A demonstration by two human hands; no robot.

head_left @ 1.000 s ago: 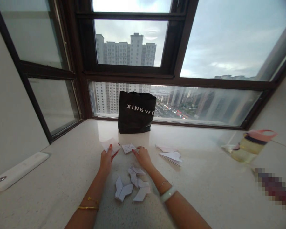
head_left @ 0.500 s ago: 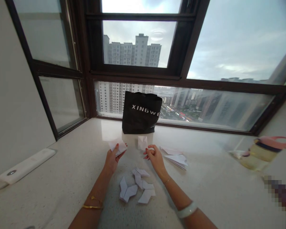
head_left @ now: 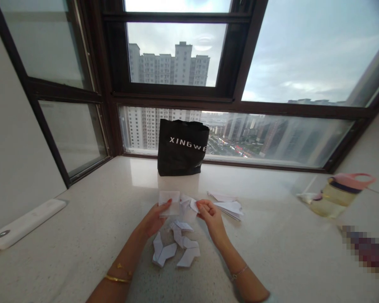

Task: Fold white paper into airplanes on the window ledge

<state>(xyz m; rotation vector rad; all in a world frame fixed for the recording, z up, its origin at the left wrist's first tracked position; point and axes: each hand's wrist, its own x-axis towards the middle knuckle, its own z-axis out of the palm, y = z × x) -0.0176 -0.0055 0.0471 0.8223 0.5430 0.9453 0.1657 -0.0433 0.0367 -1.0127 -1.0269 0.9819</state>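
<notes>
My left hand [head_left: 154, 219] holds a square of white folded paper [head_left: 169, 203] by its lower edge, fingers closed on it. My right hand [head_left: 209, 213] pinches a second small folded white paper [head_left: 189, 204] just to the right of the first, the two pieces close together above the counter. Below my hands lie several folded white paper pieces [head_left: 176, 246] in a loose cluster on the pale stone counter [head_left: 82, 235].
A black paper bag [head_left: 181, 147] with white lettering stands against the window. More white folded sheets [head_left: 229, 206] lie right of my hands. A bottle with a pink lid [head_left: 337, 194] stands far right; a white power strip [head_left: 22, 223] lies at the left.
Both hands have come together toward the middle. The right hand picked up its small folded paper from the counter and brought it next to the piece in the left hand.
</notes>
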